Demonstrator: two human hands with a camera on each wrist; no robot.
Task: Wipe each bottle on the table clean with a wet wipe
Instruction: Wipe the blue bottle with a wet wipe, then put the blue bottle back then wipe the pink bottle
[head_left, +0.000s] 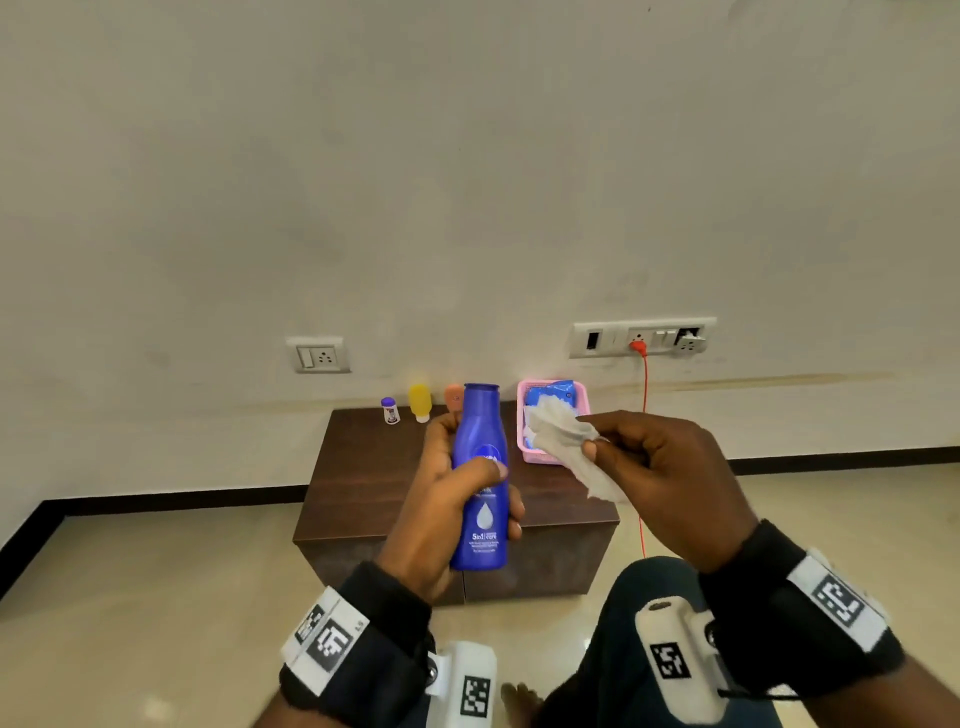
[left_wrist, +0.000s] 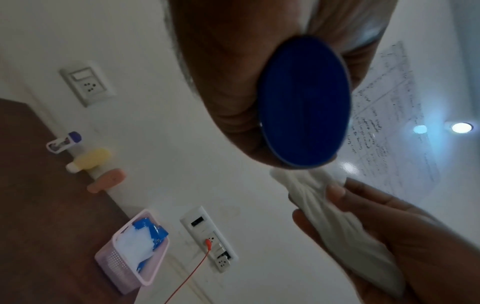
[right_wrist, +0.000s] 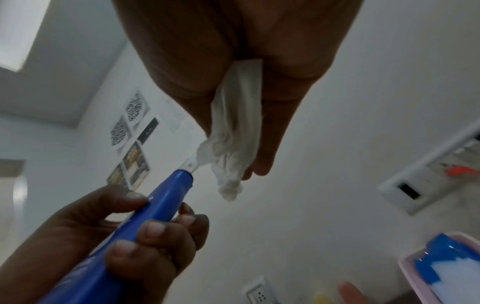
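Head view: the left hand (head_left: 447, 499) grips a tall blue bottle (head_left: 480, 467) above a dark brown table (head_left: 363, 467), thumb across the front label and fingers curled round the back. The bottle stands upright, long axis vertical, cap end pointing up toward the wall. Most of its label is covered by the thumb, and the small print cannot be read. Just to the right of the bottle, not touching it, the right hand (head_left: 660, 467) pinches a crumpled white wet wipe (head_left: 566, 447) between thumb and fingers; the wipe's loose end hangs down. Behind the bottle, at the table's far edge, stand a small purple-capped bottle (head_left: 390, 410), a yellow bottle (head_left: 420, 402) and an orange bottle (head_left: 453, 397) that is half hidden by the blue one. Right of the bottle sits a pink basket (head_left: 524, 441) holding a blue wipe pack (head_left: 550, 395), partly hidden by the wipe. Left wrist view shows only the bottle's oval base (left_wrist: 303, 102), the palm blocking its body. Right wrist view is blurred; the basket (right_wrist: 415, 279) there is cut off at the corner.
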